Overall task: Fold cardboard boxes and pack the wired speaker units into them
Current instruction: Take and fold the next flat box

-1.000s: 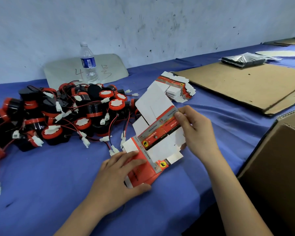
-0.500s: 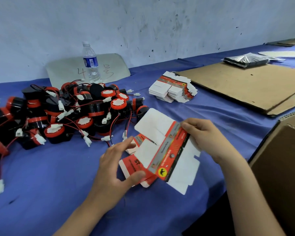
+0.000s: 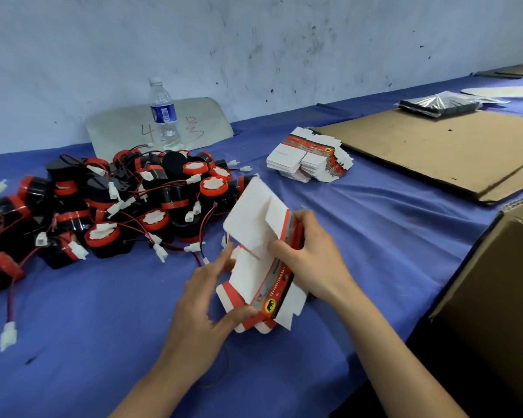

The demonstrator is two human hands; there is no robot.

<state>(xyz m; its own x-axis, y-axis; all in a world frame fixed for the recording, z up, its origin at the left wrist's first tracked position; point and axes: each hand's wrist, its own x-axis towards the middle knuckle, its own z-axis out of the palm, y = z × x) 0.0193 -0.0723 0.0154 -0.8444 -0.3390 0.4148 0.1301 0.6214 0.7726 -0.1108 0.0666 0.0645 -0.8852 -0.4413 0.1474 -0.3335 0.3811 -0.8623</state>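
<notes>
A half-folded red and white cardboard box [image 3: 255, 233] is held above the blue table between both hands. My left hand [image 3: 206, 306] pinches its lower red corner with thumb and fingers, the index finger stretched toward a white flap. My right hand [image 3: 311, 257] grips the box's red side panel, thumb pressing inside on the white face. A heap of black and red wired speaker units [image 3: 109, 206] with white connectors lies to the left. A stack of flat unfolded boxes [image 3: 310, 159] sits behind on the table.
A water bottle [image 3: 163, 116] stands in front of a grey card at the wall. Large flat cardboard sheets [image 3: 435, 152] lie at the right, with a dark wrapped pack [image 3: 438, 104] on them. A big brown carton [image 3: 501, 285] stands at the table's right edge.
The box was lifted off the table and partly opened into shape. My right hand moved from the box's top edge to gripping its side; my left hand shifted to the lower corner.
</notes>
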